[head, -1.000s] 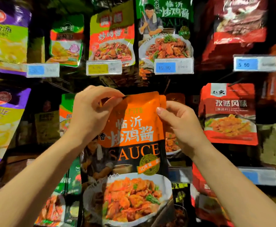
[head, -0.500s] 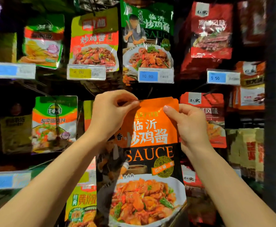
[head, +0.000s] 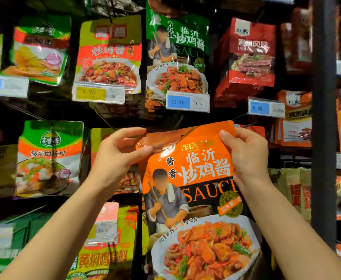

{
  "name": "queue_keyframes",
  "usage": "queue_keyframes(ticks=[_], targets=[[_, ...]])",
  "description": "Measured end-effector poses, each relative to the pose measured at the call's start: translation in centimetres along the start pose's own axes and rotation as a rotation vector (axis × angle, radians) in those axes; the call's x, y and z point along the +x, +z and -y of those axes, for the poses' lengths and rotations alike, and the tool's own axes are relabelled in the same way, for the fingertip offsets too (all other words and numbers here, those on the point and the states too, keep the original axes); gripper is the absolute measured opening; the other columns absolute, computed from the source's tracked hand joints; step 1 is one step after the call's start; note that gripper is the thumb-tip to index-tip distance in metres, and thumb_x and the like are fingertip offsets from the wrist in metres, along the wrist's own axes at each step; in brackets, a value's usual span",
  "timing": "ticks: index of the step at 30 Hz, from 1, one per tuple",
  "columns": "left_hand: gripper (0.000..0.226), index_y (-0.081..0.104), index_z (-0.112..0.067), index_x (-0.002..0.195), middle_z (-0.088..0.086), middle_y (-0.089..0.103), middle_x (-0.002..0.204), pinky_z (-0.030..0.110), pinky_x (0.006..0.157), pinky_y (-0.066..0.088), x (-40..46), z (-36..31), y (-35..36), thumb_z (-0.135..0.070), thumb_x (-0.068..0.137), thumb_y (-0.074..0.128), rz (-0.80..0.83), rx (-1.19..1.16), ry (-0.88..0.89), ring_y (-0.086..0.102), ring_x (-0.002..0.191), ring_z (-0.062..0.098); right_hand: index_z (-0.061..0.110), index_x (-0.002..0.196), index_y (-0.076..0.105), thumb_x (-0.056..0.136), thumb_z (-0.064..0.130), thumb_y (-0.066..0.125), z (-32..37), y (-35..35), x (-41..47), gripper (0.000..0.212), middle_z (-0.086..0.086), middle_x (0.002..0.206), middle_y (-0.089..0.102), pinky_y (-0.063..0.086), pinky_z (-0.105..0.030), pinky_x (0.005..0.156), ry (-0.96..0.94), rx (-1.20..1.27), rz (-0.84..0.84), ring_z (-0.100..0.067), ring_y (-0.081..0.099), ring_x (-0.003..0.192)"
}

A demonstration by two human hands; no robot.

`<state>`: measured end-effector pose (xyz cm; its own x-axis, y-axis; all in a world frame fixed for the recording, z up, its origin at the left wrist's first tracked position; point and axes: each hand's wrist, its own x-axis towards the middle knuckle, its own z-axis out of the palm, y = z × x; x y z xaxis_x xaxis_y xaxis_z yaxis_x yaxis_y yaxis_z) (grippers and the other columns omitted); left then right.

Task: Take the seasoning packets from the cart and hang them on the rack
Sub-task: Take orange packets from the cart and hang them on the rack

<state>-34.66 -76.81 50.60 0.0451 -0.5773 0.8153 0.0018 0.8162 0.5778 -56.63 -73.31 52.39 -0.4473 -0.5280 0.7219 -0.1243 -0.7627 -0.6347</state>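
Note:
An orange and black sauce packet (head: 197, 190) with a chicken dish printed on it is held up in front of the rack. My left hand (head: 117, 156) pinches its top left corner, which is bent back. My right hand (head: 246, 156) grips the top right edge, thumb on the front. The packet's top edge sits just below a bare dark hook (head: 244, 126) and under the blue 10.90 price tag (head: 186, 102). The cart is out of view.
Hanging packets fill the rack: a green sauce packet (head: 175, 53) directly above, a yellow-green one (head: 109, 55) to its left, red ones (head: 250, 53) to the right, a green-orange one (head: 50, 156) at left. A dark upright post (head: 325, 128) stands at right.
The view has shifted so the rack slid left and the post came in at right. The packet came closer, and its top left corner now folds back under my left fingers.

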Motion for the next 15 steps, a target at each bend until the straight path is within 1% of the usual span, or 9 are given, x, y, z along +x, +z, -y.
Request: queue_keyframes(ticks=[2,4,6,9,12,15], targets=[[0.031,0.069,-0.023,0.096,-0.009,0.070,0.071,0.016,0.060,0.050,0.4,0.4,0.0,-0.003,0.073,0.074,-0.010,0.012,0.010,0.063,0.066,0.000,0.018,0.076,0.066,0.088,0.010,0.063,-0.1,0.1,0.1,0.015,-0.007,0.071,0.070,0.057,-0.044,0.069,-0.006,-0.022,0.003,-0.024,0.068,0.066],[0.024,0.071,-0.020,0.092,-0.007,0.069,0.073,0.015,0.060,0.048,1.0,0.7,0.1,-0.005,0.073,0.075,-0.055,0.065,0.047,0.060,0.064,0.000,0.020,0.079,0.064,0.089,0.010,0.062,-0.2,0.3,0.3,0.015,-0.005,0.072,0.070,0.058,-0.043,0.068,-0.022,-0.034,0.006,-0.024,0.069,0.068],[0.023,0.071,-0.023,0.087,-0.006,0.068,0.074,0.016,0.062,0.048,1.8,0.8,0.5,-0.007,0.072,0.077,-0.102,0.085,0.073,0.059,0.064,0.001,0.023,0.079,0.062,0.090,0.010,0.060,-0.3,0.5,0.6,0.017,-0.003,0.071,0.070,0.058,-0.042,0.068,-0.025,-0.048,0.013,-0.022,0.069,0.067],[0.022,0.071,-0.030,0.081,-0.005,0.068,0.072,0.021,0.065,0.049,3.1,0.5,0.9,-0.015,0.070,0.081,-0.155,0.103,0.090,0.059,0.066,0.004,0.021,0.078,0.061,0.094,0.012,0.055,-0.2,0.6,1.5,0.020,-0.003,0.070,0.069,0.058,-0.038,0.066,0.000,-0.092,0.042,-0.015,0.068,0.061],[0.019,0.071,-0.030,0.080,-0.001,0.068,0.074,0.025,0.067,0.051,4.4,0.1,1.3,-0.020,0.068,0.082,-0.165,0.128,0.091,0.060,0.068,0.007,0.018,0.078,0.061,0.096,0.013,0.051,-0.3,0.6,2.3,0.022,-0.005,0.071,0.068,0.057,-0.035,0.062,0.042,-0.085,0.063,-0.013,0.066,0.058],[0.020,0.072,-0.029,0.081,0.001,0.070,0.077,0.035,0.072,0.054,5.6,0.1,1.6,-0.022,0.067,0.083,-0.181,0.166,0.084,0.063,0.072,0.013,0.017,0.078,0.061,0.096,0.013,0.051,-0.6,0.7,3.2,0.021,-0.004,0.070,0.068,0.057,-0.032,0.059,0.067,-0.050,0.050,-0.012,0.066,0.056]])
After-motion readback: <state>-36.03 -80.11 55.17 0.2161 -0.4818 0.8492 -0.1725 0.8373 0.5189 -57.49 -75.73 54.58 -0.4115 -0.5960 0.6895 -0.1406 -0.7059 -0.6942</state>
